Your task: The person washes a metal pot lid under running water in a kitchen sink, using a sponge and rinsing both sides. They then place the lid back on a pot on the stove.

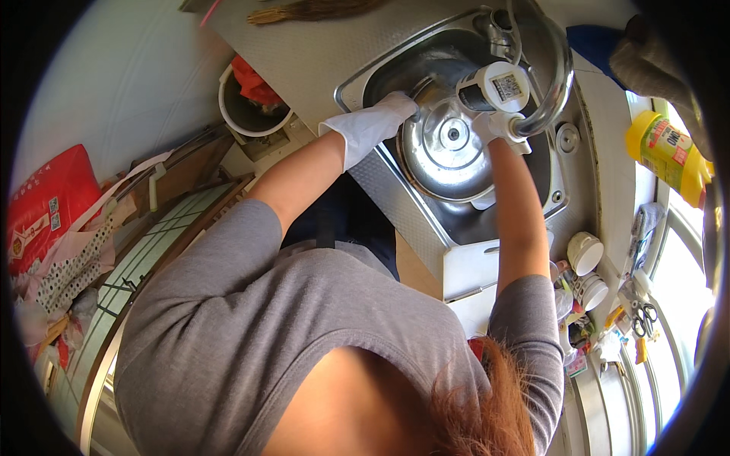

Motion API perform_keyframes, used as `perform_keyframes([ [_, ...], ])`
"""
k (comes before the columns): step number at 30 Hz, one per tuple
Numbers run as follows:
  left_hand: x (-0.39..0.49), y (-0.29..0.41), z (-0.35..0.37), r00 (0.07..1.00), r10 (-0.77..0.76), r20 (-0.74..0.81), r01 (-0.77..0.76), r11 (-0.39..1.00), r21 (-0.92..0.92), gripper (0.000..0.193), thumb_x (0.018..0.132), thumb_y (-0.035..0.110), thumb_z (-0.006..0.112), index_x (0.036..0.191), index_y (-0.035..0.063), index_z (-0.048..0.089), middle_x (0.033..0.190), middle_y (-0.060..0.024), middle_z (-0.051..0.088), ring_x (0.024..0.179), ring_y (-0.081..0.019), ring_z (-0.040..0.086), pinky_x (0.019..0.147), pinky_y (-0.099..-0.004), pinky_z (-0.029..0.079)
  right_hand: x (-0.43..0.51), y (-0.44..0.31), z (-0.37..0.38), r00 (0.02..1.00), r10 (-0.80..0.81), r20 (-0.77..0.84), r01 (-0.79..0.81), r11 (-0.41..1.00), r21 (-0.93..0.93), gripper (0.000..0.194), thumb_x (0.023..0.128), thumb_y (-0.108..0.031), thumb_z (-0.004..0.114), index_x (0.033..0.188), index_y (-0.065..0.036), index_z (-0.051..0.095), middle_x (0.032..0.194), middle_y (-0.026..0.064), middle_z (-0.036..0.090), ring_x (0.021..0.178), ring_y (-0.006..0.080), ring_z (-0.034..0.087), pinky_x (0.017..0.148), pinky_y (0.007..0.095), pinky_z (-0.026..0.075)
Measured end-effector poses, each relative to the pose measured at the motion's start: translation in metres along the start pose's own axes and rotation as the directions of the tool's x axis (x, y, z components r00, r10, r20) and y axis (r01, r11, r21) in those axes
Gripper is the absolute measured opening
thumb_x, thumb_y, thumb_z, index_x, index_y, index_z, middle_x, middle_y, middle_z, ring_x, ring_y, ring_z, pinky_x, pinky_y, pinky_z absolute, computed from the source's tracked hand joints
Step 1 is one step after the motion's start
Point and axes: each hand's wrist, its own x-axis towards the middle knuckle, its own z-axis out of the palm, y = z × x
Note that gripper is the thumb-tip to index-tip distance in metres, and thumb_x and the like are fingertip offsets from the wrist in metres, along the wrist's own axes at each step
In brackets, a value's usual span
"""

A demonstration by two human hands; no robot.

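A round shiny metal pan or lid [447, 165] lies tilted in the stainless steel sink [456, 225], with ring marks round its centre. My left hand [399, 108], in a white glove, is closed on a dark handle at its upper left edge. My right hand [489, 126], also gloved in white, is over the right part of the metal piece, beside the end of the faucet [556, 108]. A white faucet attachment [494, 88] with a printed code on top hides part of the right hand, so its grip cannot be made out.
A white cutting board [467, 265] leans near the sink's lower edge. White cups [585, 253] and scissors [644, 319] are at the right. A yellow Omo bottle [667, 154] stands by the window. A bucket [228, 108] with a red bag is left of the counter.
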Motion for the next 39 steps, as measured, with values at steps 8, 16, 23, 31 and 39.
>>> perform_keyframes([
  [8, -0.001, -0.004, -0.007, 0.985, 0.134, -0.104, -0.134, 0.991, 0.010, 0.034, 0.071, 0.001, 0.075, 0.105, -0.0012, 0.073, 0.097, -0.0135, 0.074, 0.085, -0.0275, 0.069, 0.076, -0.0405, 0.056, -0.005, 0.111, 0.024, 0.975, 0.206, 0.077, -0.202, 0.978, -0.053, 0.029, 0.091, -0.010, 0.060, 0.118, -0.007, 0.070, 0.117, 0.0175, 0.072, 0.111, 0.0381, 0.066, 0.099, 0.0454, 0.051],
  [16, -0.021, 0.010, -0.022, 0.973, 0.151, -0.177, -0.179, 0.972, -0.150, 0.042, 0.067, -0.002, 0.074, 0.108, -0.0007, 0.074, 0.101, -0.0129, 0.075, 0.091, -0.0262, 0.069, 0.081, -0.0374, 0.055, -0.068, 0.118, 0.044, 0.951, 0.280, 0.133, -0.266, 0.957, -0.113, 0.022, 0.092, -0.013, 0.062, 0.110, -0.007, 0.074, 0.111, 0.0193, 0.074, 0.104, 0.0393, 0.067, 0.095, 0.0468, 0.052],
  [23, -0.016, -0.003, -0.001, 0.950, 0.047, -0.310, -0.172, 0.905, -0.389, 0.036, 0.066, -0.007, 0.070, 0.102, -0.0022, 0.072, 0.097, -0.0139, 0.072, 0.086, -0.0284, 0.068, 0.078, -0.0379, 0.055, -0.137, 0.086, 0.119, 0.653, 0.614, 0.445, -0.164, -0.459, 0.873, 0.030, 0.097, -0.026, 0.071, 0.117, -0.004, 0.076, 0.106, 0.0081, 0.076, 0.097, 0.0202, 0.069, 0.090, 0.0341, 0.053],
  [31, -0.003, -0.036, 0.036, 0.905, -0.171, -0.390, -0.006, 0.911, -0.413, 0.028, 0.067, -0.002, 0.071, 0.095, -0.0028, 0.071, 0.089, -0.0135, 0.073, 0.078, -0.0277, 0.066, 0.076, -0.0389, 0.053, -0.160, -0.070, 0.112, 0.315, 0.672, 0.670, 0.305, -0.740, 0.600, 0.003, 0.096, -0.015, 0.070, 0.099, -0.013, 0.071, 0.083, 0.0018, 0.069, 0.068, 0.0193, 0.063, 0.065, 0.0378, 0.054],
  [39, 0.015, -0.072, 0.054, 0.867, -0.179, -0.465, 0.015, 0.942, -0.335, 0.038, 0.071, 0.005, 0.079, 0.108, 0.0006, 0.070, 0.104, -0.0141, 0.074, 0.091, -0.0273, 0.068, 0.087, -0.0385, 0.052, -0.142, -0.150, 0.099, 0.245, 0.810, 0.533, 0.454, -0.582, 0.675, 0.013, 0.099, -0.011, 0.068, 0.110, -0.010, 0.063, 0.098, 0.0003, 0.066, 0.087, 0.0171, 0.062, 0.079, 0.0309, 0.053],
])
